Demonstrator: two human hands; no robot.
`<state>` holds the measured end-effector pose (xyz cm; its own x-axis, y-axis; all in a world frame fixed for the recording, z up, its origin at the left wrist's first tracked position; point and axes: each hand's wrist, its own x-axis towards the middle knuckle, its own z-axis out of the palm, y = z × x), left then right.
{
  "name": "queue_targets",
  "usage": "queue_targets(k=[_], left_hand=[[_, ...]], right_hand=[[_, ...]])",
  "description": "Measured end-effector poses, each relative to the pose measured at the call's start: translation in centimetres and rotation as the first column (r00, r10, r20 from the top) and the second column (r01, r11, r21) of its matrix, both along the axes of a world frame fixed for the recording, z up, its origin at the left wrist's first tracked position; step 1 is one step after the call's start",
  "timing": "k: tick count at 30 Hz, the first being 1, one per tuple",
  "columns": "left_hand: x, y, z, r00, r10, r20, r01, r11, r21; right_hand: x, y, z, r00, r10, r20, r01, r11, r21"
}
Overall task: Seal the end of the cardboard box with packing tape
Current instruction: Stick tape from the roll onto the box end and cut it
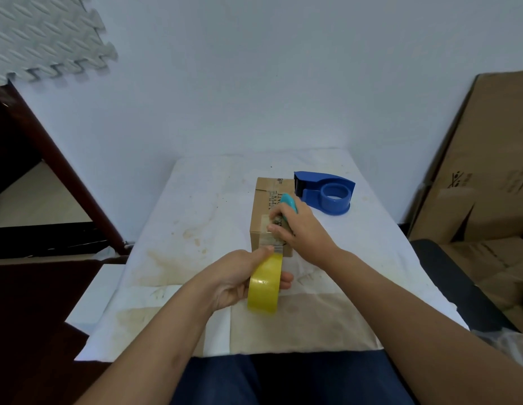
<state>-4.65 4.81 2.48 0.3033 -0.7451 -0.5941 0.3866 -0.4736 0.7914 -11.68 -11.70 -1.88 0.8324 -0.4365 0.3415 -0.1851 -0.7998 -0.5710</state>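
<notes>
On a stained white counter (196,229), a cardboard box (264,217) is lying with its long axis running away from the person, near end facing them. The left hand (236,279) is gripping a yellow tape roll (264,285) just below that end; the right hand (298,226), nearer, is clasping a teal cutter (291,203) against the stretched tape.

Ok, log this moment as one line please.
left hand: holds tape roll | right hand: teal cutter at tape strip | box: tape on near end, uncut | blue dispenser: idle
</notes>
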Motion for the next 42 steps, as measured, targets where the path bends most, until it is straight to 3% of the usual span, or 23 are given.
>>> queue_targets(k=[11,24,42], left_hand=[[-0.3,0.8,-0.9,0.999,-0.018,0.029,0.02,0.999,-0.05],[0.7,0.6,-0.6,0.998,-0.016,-0.062,0.012,0.997,-0.071],[1.9,0.9,-0.5,0.997,-0.056,0.046,0.059,0.996,-0.069]], right_hand=[[0.0,-0.5,-0.2,1.0,0.008,0.004,-0.008,1.0,0.011],[-0.2,-0.5,-0.6,0.998,0.006,-0.065,-0.02,0.976,-0.215],[-0.1,-0.3,-1.4,0.989,-0.045,-0.14,0.0,0.951,-0.31]])
